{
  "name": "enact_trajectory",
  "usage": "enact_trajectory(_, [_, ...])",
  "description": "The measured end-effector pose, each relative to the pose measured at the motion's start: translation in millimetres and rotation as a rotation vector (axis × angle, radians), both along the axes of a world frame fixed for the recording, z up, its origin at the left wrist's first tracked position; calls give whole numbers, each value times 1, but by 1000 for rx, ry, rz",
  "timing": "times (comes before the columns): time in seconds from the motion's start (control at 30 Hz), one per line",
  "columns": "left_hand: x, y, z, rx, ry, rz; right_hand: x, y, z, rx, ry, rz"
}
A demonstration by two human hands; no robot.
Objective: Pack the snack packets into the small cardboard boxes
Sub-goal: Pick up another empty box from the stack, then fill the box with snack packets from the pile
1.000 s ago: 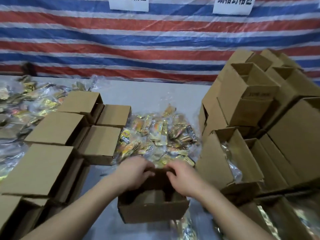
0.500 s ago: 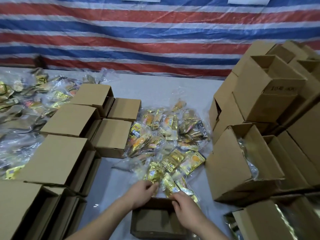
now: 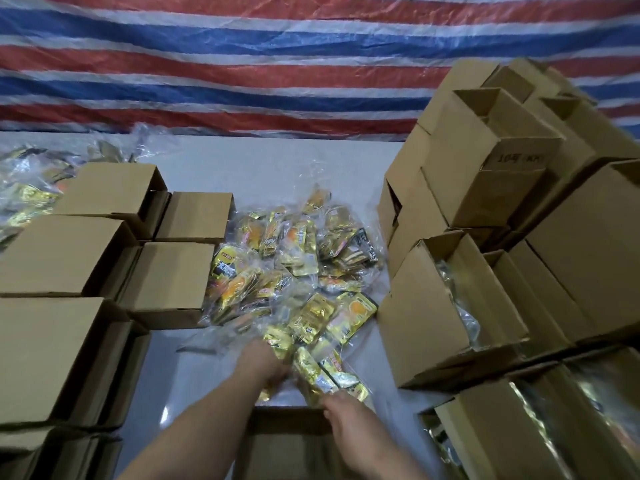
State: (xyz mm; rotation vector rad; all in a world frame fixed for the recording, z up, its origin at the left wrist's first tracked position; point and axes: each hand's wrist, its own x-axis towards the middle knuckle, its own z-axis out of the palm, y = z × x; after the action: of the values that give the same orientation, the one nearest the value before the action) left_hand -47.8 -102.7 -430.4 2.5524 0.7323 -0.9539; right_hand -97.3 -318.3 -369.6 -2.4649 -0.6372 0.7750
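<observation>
Both hands are in the near edge of the packets (image 3: 294, 271): the left hand (image 3: 266, 367) curls into them, the right hand (image 3: 346, 415) clutches a few gold ones just above the open box (image 3: 291, 441), which looks empty. Closed boxes (image 3: 69, 254) stack left, with open, part-filled ones (image 3: 446, 306) right, so plenty remains, I'd say. More packets (image 3: 27, 199) lie far left before a striped tarp (image 3: 311, 64); nothing seems to block the drop.

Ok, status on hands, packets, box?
Both hands, left and right, gripping gold snack packets at pile's near edge. Open box directly below, nothing visible inside yet. Nothing blocking.
</observation>
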Motion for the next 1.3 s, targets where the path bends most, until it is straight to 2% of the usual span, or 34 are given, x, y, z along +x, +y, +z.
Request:
enact_trajectory(0.17, [-12,5,-16,69,-118,71,-6,-2,-3,15,-19,44])
enact_trajectory(0.33, [-11,12,19,-90,-191,94,-2,0,1,-91,-38,80])
enact_trajectory(0.43, [-18,19,55,-262,-372,191,6,6,11,-109,42,36])
enact_trajectory(0.5, [-23,22,86,-348,-489,238,21,14,27,53,153,-123])
enact_trajectory(0.6, [-26,16,137,-419,-667,194,51,39,70,475,471,-424])
enact_trajectory(0.7, [-25,1,180,-564,-798,100,72,63,106,872,658,-460])
enact_trajectory(0.77, [-22,-8,198,-605,-854,46,78,72,123,980,774,-451])
enact_trajectory(0.87, [-19,-15,209,-507,-884,25,80,72,135,1032,922,-436])
enact_trajectory(1.0, [-20,-23,209,-357,-866,-27,87,61,129,1045,905,-426])
enact_trajectory(1.1, [-21,-27,207,-282,-894,-65,90,56,119,1018,798,-413])
enact_trajectory(1.17, [-25,-26,202,-363,-878,-33,91,55,112,1009,764,-503])
enact_trajectory(1.23, [-33,-20,198,-531,-915,52,93,55,107,984,767,-656])
enact_trajectory(1.3, [-44,-7,189,-577,-958,117,93,52,105,924,707,-728])
